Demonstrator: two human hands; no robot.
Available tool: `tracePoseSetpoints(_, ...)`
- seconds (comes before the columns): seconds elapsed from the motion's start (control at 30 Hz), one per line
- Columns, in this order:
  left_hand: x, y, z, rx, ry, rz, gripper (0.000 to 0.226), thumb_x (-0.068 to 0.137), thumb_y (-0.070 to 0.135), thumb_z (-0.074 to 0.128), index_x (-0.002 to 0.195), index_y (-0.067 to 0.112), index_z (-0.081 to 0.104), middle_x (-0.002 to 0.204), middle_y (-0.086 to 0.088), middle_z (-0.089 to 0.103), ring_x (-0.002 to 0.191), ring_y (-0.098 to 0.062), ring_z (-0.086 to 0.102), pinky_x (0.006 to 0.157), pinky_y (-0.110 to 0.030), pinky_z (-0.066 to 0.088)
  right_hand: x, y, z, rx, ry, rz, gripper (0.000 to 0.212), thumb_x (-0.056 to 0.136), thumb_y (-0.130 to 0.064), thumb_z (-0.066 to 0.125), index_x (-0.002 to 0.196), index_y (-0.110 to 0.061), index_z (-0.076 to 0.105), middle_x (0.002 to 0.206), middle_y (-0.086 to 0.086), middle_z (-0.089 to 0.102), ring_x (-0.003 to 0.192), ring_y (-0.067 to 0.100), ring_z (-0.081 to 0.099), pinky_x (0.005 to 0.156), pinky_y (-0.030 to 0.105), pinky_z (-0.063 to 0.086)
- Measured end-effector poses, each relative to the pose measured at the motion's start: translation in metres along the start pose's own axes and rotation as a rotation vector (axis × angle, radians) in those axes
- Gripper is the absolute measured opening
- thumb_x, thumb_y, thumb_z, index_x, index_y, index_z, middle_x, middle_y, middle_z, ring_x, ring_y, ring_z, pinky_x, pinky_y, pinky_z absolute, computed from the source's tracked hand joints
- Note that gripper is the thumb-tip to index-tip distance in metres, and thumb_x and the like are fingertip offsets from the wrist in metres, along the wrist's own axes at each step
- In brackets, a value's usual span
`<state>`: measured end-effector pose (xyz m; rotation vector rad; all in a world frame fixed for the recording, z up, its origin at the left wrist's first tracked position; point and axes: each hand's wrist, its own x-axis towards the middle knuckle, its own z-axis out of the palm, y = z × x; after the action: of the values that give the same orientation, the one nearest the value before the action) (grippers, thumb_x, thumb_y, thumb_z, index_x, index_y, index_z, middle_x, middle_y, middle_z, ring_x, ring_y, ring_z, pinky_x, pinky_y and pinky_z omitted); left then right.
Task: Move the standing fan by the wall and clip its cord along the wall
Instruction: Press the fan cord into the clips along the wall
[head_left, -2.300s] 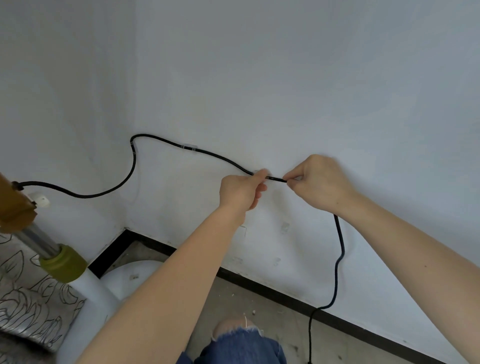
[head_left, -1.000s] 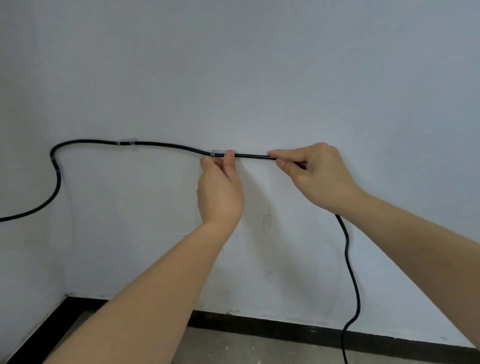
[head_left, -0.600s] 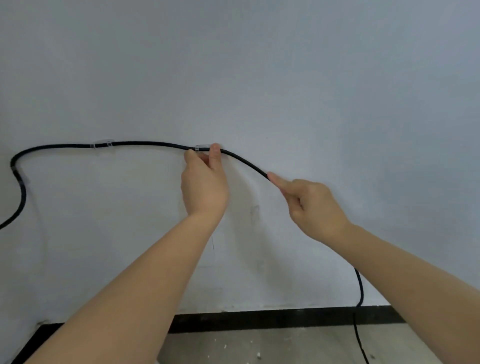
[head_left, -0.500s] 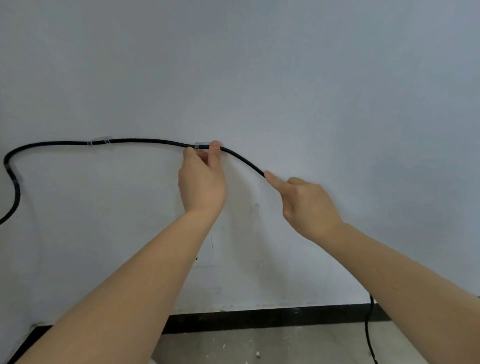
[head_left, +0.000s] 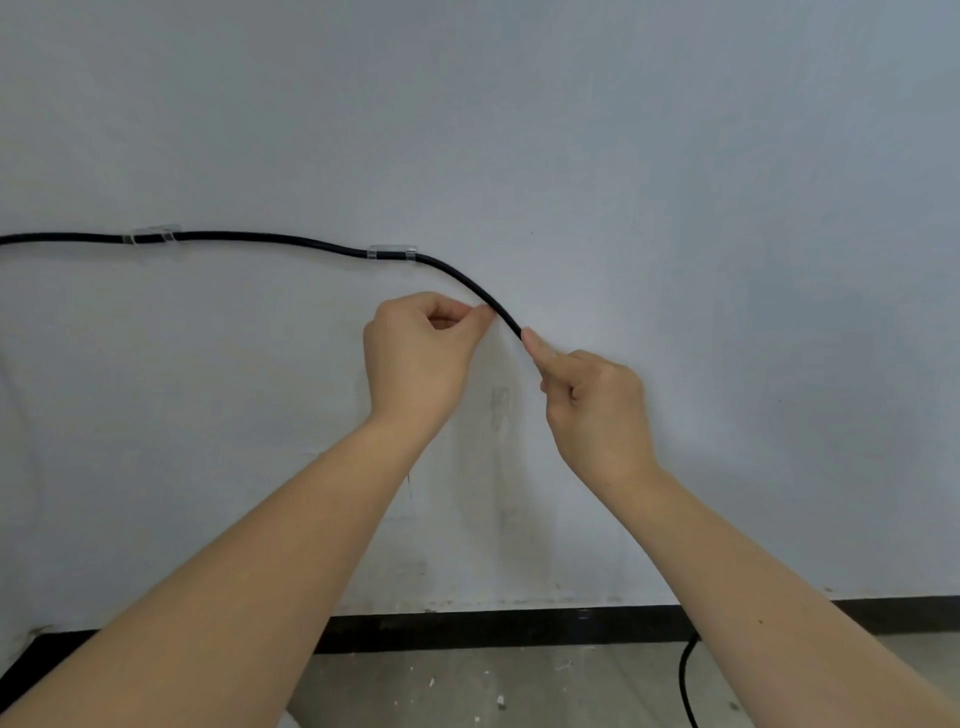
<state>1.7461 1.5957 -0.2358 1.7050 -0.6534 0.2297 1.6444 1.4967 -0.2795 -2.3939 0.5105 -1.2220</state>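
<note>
The black fan cord (head_left: 260, 239) runs along the white wall from the left edge through two clear clips, one at the left (head_left: 151, 236) and one near the middle (head_left: 391, 253). Past the second clip the cord bends down to my hands. My left hand (head_left: 415, 358) has its thumb and fingertips pinched together right at the cord, just below the bend. My right hand (head_left: 592, 410) pinches the cord a little lower, and the cord disappears behind it. A loose stretch of the cord (head_left: 687, 686) shows on the floor at the lower right. The fan is out of view.
A black skirting strip (head_left: 493, 631) runs along the foot of the wall (head_left: 675, 208), above a grey concrete floor (head_left: 467, 691) with small bits of debris. Faint marks stain the wall below my hands.
My left hand has come off the second clip and dropped down the cord toward my right hand. The view has shifted right, so both clips sit further left.
</note>
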Motion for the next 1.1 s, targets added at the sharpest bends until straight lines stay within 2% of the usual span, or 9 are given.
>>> tracePoseSetpoints(0.07, -0.002, 0.000, -0.001, -0.007, -0.036, 0.016, 0.018, 0.072, 0.041, 0.076, 0.068, 0.025, 0.072, 0.059, 0.014, 0.067, 0.054, 0.006, 0.059, 0.049, -0.004, 0.040, 0.000, -0.001, 0.002, 0.050, 0.011, 0.019, 0.047, 0.089, 0.000, 0.044, 0.124, -0.026, 0.061, 0.073, 0.019, 0.064, 0.069, 0.034, 0.059, 0.067, 0.043, 0.052)
tracePoseSetpoints(0.3, -0.002, 0.006, 0.007, 0.009, -0.041, -0.012, 0.018, 0.073, 0.039, 0.077, 0.064, 0.025, 0.071, 0.053, 0.012, 0.064, 0.044, 0.001, 0.053, 0.055, -0.019, 0.043, -0.008, 0.010, 0.006, 0.201, 0.048, 0.069, 0.040, 0.089, -0.008, 0.048, 0.118, -0.028, 0.065, 0.074, 0.009, 0.069, 0.067, 0.023, 0.060, 0.066, 0.035, 0.052)
tracePoseSetpoints(0.43, -0.001, 0.010, 0.005, 0.018, -0.050, -0.037, 0.019, 0.072, 0.038, 0.078, 0.063, 0.023, 0.070, 0.056, 0.010, 0.064, 0.049, -0.006, 0.054, 0.057, -0.021, 0.046, -0.037, 0.033, -0.001, 0.337, 0.056, 0.163, 0.040, 0.090, -0.009, 0.055, 0.109, -0.042, 0.067, 0.067, 0.008, 0.064, 0.058, 0.013, 0.053, 0.059, 0.026, 0.045)
tracePoseSetpoints(0.53, -0.004, 0.012, 0.007, 0.017, -0.045, -0.050, 0.018, 0.073, 0.037, 0.077, 0.065, 0.022, 0.071, 0.058, 0.009, 0.064, 0.050, -0.006, 0.054, 0.057, -0.021, 0.046, -0.056, 0.039, -0.005, 0.403, 0.039, 0.223, 0.046, 0.090, -0.008, 0.057, 0.100, -0.052, 0.063, 0.067, 0.012, 0.063, 0.056, 0.017, 0.050, 0.056, 0.026, 0.043)
tracePoseSetpoints(0.63, -0.009, 0.013, 0.010, 0.020, -0.071, -0.057, 0.017, 0.078, 0.032, 0.073, 0.065, 0.022, 0.069, 0.058, 0.009, 0.063, 0.051, -0.006, 0.054, 0.056, -0.020, 0.041, -0.058, 0.037, -0.002, 0.381, -0.018, 0.253, 0.036, 0.090, -0.010, 0.055, 0.109, -0.038, 0.067, 0.078, 0.012, 0.073, 0.064, 0.024, 0.062, 0.063, 0.031, 0.052)
tracePoseSetpoints(0.73, -0.015, 0.010, 0.011, 0.022, -0.138, -0.091, 0.013, 0.079, 0.026, 0.074, 0.068, 0.019, 0.070, 0.064, 0.005, 0.066, 0.056, -0.011, 0.056, 0.060, -0.022, 0.045, -0.058, 0.033, 0.002, 0.354, -0.074, 0.266, 0.032, 0.089, -0.011, 0.053, 0.111, -0.028, 0.069, 0.070, 0.002, 0.074, 0.044, 0.016, 0.049, 0.050, 0.024, 0.046)
tracePoseSetpoints(0.93, -0.024, -0.001, 0.008, 0.067, -0.254, -0.100, 0.006, 0.082, 0.016, 0.070, 0.076, 0.017, 0.069, 0.063, 0.004, 0.065, 0.060, -0.012, 0.061, 0.061, -0.025, 0.049, -0.058, 0.024, 0.003, 0.314, -0.164, 0.230, 0.031, 0.088, -0.011, 0.053, 0.109, -0.025, 0.071, 0.051, 0.002, 0.065, 0.037, 0.006, 0.037, 0.042, 0.009, 0.032)
tracePoseSetpoints(1.03, -0.027, -0.008, 0.006, 0.104, -0.221, -0.063, 0.005, 0.085, 0.014, 0.066, 0.080, 0.017, 0.067, 0.066, 0.004, 0.064, 0.069, -0.016, 0.065, 0.070, -0.036, 0.058, -0.058, 0.022, 0.001, 0.402, -0.238, 0.244, 0.029, 0.089, -0.015, 0.055, 0.107, -0.031, 0.070, 0.054, 0.001, 0.066, 0.045, 0.010, 0.041, 0.047, 0.017, 0.037)
tracePoseSetpoints(1.1, -0.028, -0.012, 0.006, 0.110, -0.203, -0.050, 0.003, 0.086, 0.013, 0.064, 0.085, 0.015, 0.066, 0.069, 0.003, 0.065, 0.076, -0.022, 0.067, 0.074, -0.043, 0.058, -0.058, 0.026, -0.003, 0.462, -0.300, 0.261, 0.028, 0.090, -0.018, 0.055, 0.106, -0.036, 0.070, 0.048, -0.008, 0.059, 0.047, 0.010, 0.039, 0.052, 0.021, 0.038)
